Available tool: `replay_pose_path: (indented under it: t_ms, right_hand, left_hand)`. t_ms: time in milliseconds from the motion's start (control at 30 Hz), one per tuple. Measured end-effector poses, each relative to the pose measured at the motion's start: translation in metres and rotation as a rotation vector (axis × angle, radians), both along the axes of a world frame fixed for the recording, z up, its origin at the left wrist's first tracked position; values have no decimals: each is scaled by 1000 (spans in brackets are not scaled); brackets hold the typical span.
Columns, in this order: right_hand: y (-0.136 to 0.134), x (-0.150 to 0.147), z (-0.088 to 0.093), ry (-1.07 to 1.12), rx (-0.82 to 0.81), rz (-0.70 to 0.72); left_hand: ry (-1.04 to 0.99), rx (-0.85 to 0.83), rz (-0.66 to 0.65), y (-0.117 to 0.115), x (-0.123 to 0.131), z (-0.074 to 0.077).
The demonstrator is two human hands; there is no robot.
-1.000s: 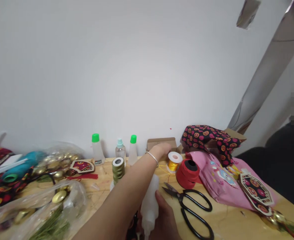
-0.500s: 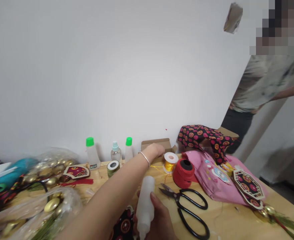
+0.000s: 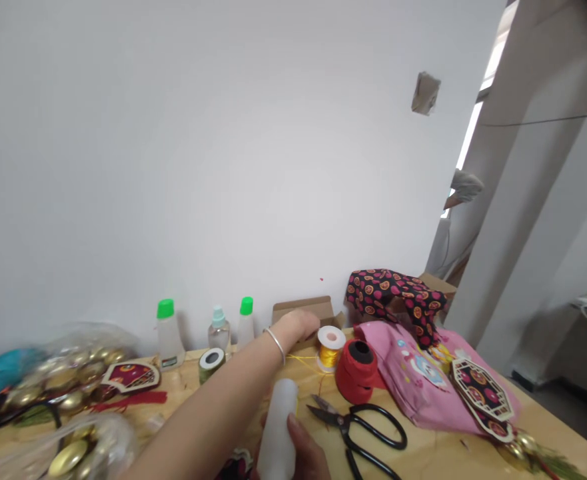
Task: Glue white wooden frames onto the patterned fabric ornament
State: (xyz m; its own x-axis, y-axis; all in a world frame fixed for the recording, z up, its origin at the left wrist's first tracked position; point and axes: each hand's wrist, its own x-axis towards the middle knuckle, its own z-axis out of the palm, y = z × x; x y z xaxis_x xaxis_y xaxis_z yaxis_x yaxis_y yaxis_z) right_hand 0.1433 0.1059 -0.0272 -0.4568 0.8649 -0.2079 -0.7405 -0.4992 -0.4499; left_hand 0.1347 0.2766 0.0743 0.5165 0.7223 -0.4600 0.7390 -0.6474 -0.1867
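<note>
My left hand point(image 3: 303, 325), on an arm with a silver bracelet, reaches over the table into an open cardboard box point(image 3: 318, 307) by the wall; its fingertips are hidden. White spool with yellow cord point(image 3: 330, 348) stands just right of it. Low in the view, my right hand point(image 3: 306, 450) is closed around a white translucent bottle point(image 3: 279, 427), thumb along its side. Black-handled scissors point(image 3: 346, 423) lie to the right of this hand, below a red roll point(image 3: 356, 373). Part of a dark patterned piece point(image 3: 236, 465) shows under my left forearm.
Green-capped bottles point(image 3: 169, 337), a small clear bottle point(image 3: 218, 331) and a green spool point(image 3: 211, 363) stand left. Bagged gold bells point(image 3: 68, 380) lie farther left. At right are a pink cloth point(image 3: 413, 387), dark patterned fabric point(image 3: 398, 293) and an octagonal ornament point(image 3: 483, 393).
The view has shifted, so the table items appear lower and slightly left. The person at the right is mostly out of sight, with only a sleeve and arm showing. Both hands keep similar positions.
</note>
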Motion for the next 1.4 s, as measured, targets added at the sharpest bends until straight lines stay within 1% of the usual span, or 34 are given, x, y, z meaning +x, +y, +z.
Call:
replay_pose_path:
  t_ms: [100,300,367,467,567,700,767,867,967,1033,1100,1167,1233,1333,1400]
  right_hand:
    - [0,-6,-3,36,-43,-18]
    - [2,-18,-15,84,-157,-93]
    - [2,-18,-14,79,-210,-145]
    - [1,-15,-8,73,-261,-203]
    - [-2,-10,1,51,-266,-146]
    - [-4,-6,6,39,-195,-56]
    - [-4,-6,7,30,-194,-54]
    - [-4,-6,9,17,-234,-98]
    - [-4,-5,11,24,-257,-76]
    - [-5,-3,10,38,-258,-44]
    - [-6,-1,10,63,-245,-43]
    - [-9,2,10,82,-237,-43]
    - [-12,6,12,85,-239,-53]
    - [-15,14,18,83,-195,-93]
    - [-15,20,21,119,-173,-111]
  left_hand:
    - [-17,-20,31,-2,-3,1]
    - [-21,-72,61,1,-6,-1]
    - [-30,-81,67,3,-4,-3]
    - [-62,-86,77,7,0,-6]
    - [-94,-106,86,11,2,-8]
    - [-98,-151,94,13,-2,-8]
    - [-92,-169,97,13,-3,-8]
    - [-99,-203,102,14,-6,-8]
    - [-134,-239,114,14,-9,-6]
    - [-179,-246,124,13,-13,-1]
    - [-244,-230,132,10,-18,8]
    - [-332,-196,135,4,-24,20]
    - [-436,-161,132,-6,-34,37]
    - [-603,-118,111,-33,-56,66]
    - [-717,-83,89,-62,-75,80]
